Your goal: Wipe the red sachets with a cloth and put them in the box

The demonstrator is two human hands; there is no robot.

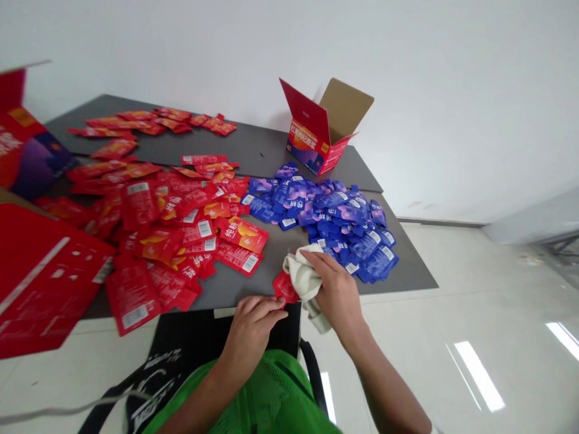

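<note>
A small red pouch (283, 286) lies at the front edge of the grey table, partly hidden under a cloth. My left hand (253, 322) pinches the pouch's near end between thumb and fingers. Gripped in my right hand (333, 283) is a crumpled off-white cloth (304, 276), pressed onto the pouch, with its tail hanging past the table edge. To the left of the hands spreads a large pile of red pouches (181, 223) with white barcode labels. A heap of blue-purple pouches (335, 217) lies just beyond my right hand.
An open red carton (312, 135) stands at the back of the grey table (409, 268). Large red boxes (45, 271) crowd the left side. More red pouches (172, 119) lie along the far side. A white wall (226, 48) rises behind.
</note>
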